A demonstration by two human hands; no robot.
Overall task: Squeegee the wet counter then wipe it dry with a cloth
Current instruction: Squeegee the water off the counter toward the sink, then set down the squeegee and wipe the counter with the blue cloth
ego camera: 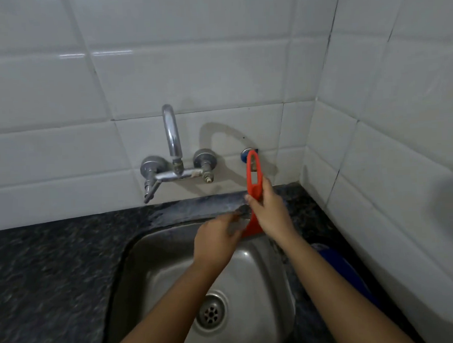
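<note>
Right hand (270,216) grips red squeegee (253,189) upright over sink (155,244)

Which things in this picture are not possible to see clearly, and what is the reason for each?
All in the head view:
- squeegee blade: mostly hidden behind the left hand and right hand.
- Left hand's fingers: motion blur; whether they grip the blade cannot be told.
- blue object beside the sink: partly covered by the right forearm, so unidentifiable.
- blue wall fitting: partly behind the squeegee.
</note>
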